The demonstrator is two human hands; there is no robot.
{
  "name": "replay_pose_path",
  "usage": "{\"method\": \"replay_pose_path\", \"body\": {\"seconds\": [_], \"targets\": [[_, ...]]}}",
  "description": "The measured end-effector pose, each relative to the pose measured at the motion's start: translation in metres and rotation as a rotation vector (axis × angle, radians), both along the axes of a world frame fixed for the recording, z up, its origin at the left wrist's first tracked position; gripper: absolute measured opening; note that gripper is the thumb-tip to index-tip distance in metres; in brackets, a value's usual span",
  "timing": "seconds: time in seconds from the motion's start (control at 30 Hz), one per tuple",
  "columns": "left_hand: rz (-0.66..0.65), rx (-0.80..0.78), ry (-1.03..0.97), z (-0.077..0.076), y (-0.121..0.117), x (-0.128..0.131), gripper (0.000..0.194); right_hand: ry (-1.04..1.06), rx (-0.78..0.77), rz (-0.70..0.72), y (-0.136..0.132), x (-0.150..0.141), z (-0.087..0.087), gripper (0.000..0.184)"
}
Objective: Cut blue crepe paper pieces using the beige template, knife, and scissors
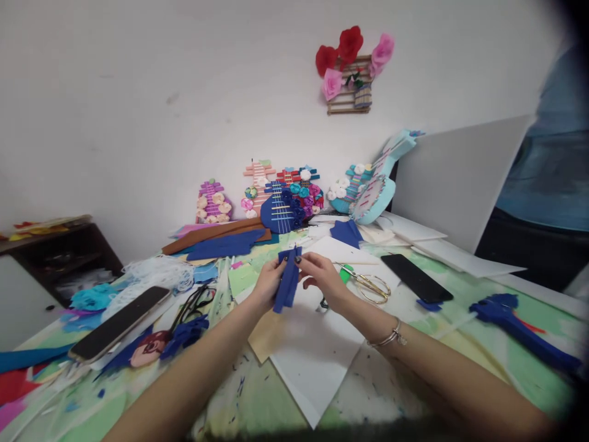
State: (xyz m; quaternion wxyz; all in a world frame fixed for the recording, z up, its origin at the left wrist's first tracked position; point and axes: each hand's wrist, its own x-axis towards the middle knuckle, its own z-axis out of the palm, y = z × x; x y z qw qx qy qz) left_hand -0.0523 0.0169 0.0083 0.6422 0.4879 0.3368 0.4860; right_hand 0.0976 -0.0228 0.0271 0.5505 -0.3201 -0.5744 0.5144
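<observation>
A dark blue folded strip [288, 283] of paper or cloth is held up over the middle of the table. My left hand [269, 283] grips its left side, with the thumb near the top. At the strip's upper right edge, my right hand [324, 277] pinches with thumb and forefinger, the other fingers curled loosely. Beneath both hands lie a white sheet [317, 362] and a tan piece of card [265, 334]. Gold-handled scissors [375, 288] rest just right of my right hand, beside a small green object [346, 273].
A blue glue gun [510, 316] lies at the right, near a black phone [416, 278]. Another phone [120, 323] is at the left, by white stringy material [156, 273]. Decorated paper lutes [278, 209] lean on the wall behind blue sheets [225, 245].
</observation>
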Motion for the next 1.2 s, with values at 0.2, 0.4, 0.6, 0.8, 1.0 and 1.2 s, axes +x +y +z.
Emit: {"method": "replay_pose_path", "body": {"seconds": [0.2,0.4,0.6,0.8,1.0,1.2], "targets": [[0.049,0.094,-0.112,-0.003,-0.021,0.001,0.035,0.024,-0.005,0.065,0.002,0.012,-0.008,0.025],[0.018,0.094,-0.169,-0.007,-0.023,-0.003,0.038,0.068,0.006,0.174,-0.001,0.012,-0.007,0.037],[-0.004,0.075,-0.172,-0.010,-0.022,-0.014,0.032,0.103,0.016,0.256,-0.004,0.012,-0.007,0.039],[0.004,0.004,-0.144,-0.014,-0.020,-0.020,0.025,0.105,0.064,0.265,-0.007,0.012,-0.006,0.035],[-0.003,-0.062,-0.134,-0.016,-0.020,-0.020,0.028,0.104,0.093,0.273,-0.003,0.016,-0.008,0.031],[-0.060,-0.115,-0.105,-0.017,-0.021,-0.021,0.020,0.084,0.074,0.331,-0.007,0.017,-0.004,0.033]]}}
